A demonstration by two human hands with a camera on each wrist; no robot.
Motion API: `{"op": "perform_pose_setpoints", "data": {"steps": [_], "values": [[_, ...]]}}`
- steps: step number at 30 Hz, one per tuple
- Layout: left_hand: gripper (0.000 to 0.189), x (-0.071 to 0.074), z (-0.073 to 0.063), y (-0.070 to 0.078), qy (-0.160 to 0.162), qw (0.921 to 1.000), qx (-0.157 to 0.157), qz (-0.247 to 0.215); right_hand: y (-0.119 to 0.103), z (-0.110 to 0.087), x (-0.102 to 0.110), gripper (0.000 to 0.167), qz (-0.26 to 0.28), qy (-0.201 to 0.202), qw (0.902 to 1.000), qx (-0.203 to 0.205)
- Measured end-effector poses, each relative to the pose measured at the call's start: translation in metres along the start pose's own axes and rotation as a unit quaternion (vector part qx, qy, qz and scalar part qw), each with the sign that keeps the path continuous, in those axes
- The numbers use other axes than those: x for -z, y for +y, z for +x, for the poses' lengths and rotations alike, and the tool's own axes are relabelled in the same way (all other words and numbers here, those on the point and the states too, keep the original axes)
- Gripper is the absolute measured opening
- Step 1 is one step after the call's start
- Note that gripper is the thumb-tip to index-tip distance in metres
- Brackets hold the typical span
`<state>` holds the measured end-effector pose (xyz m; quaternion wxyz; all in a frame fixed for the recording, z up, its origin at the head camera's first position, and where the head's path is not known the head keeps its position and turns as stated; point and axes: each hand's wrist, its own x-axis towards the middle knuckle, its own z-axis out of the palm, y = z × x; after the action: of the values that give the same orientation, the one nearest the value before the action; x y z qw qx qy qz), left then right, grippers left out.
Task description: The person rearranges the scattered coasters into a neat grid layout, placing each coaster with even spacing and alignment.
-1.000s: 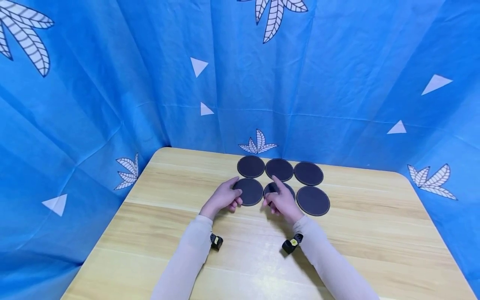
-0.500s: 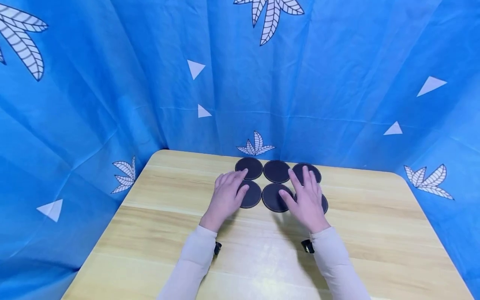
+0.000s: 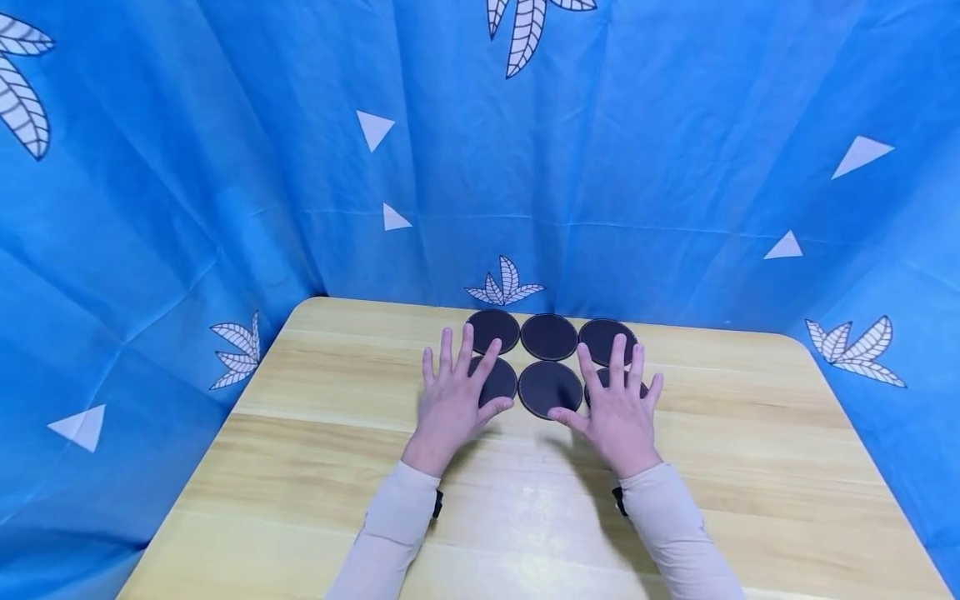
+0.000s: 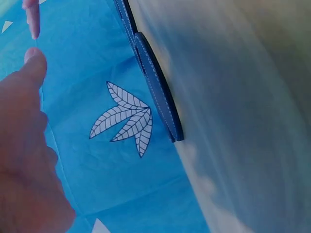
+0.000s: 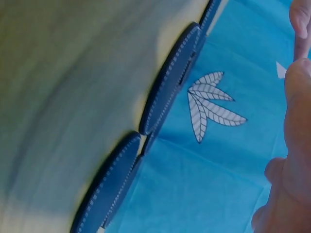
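Observation:
Several round black coasters with stitched rims lie flat in two rows near the table's far edge. The front middle coaster [image 3: 550, 390] and the back middle coaster [image 3: 549, 337] show almost whole. My left hand [image 3: 450, 408] hovers with spread fingers, partly covering the front left coaster [image 3: 502, 379]. My right hand [image 3: 619, 417], also spread, hides most of the front right coaster [image 3: 606, 379] and overlaps the back right coaster [image 3: 600, 337]. Neither hand holds anything. Both wrist views show the hands raised off the wood, apart from the coasters [image 4: 158, 92].
A pale wooden table [image 3: 750, 433] with rounded far corners carries the coasters. Blue cloth [image 3: 660, 167] printed with white leaves and triangles hangs along the back and sides. Dark wrist cameras [image 3: 437, 503] sit under both cuffs.
Both hands have gone from pointing with index fingers at the front coasters to lifted and spread. The right hand has moved rightward. The coasters keep their arrangement.

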<state>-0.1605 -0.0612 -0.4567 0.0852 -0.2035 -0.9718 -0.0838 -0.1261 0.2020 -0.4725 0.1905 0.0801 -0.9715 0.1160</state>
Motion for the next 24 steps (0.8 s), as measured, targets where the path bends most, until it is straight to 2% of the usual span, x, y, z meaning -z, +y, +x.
{"op": "perform_pose_setpoints", "data": {"steps": [3, 10, 15, 19, 24], "values": [[0.091, 0.0017, -0.0019, 0.0025, -0.013, 0.9998, 0.009, 0.015, -0.0029, -0.0007, -0.0009, 0.108, -0.012, 0.003, 0.9999, -0.001], [0.090, 0.0012, -0.0035, 0.0069, -0.014, 0.9997, 0.018, 0.008, -0.0084, -0.0009, 0.0004, 0.109, 0.006, -0.013, 0.9999, 0.001], [0.089, -0.0001, -0.0042, 0.0086, -0.018, 0.9997, 0.014, 0.009, -0.0058, -0.0022, -0.0015, 0.109, 0.006, -0.018, 0.9998, -0.001], [0.088, -0.0010, -0.0053, 0.0090, -0.006, 0.9999, 0.009, 0.006, -0.0039, -0.0017, -0.0021, 0.109, 0.007, -0.022, 0.9997, -0.002], [0.087, -0.0038, -0.0059, 0.0097, -0.021, 0.9997, 0.014, 0.003, -0.0037, -0.0031, -0.0030, 0.109, 0.016, -0.041, 0.9990, -0.006]]}}
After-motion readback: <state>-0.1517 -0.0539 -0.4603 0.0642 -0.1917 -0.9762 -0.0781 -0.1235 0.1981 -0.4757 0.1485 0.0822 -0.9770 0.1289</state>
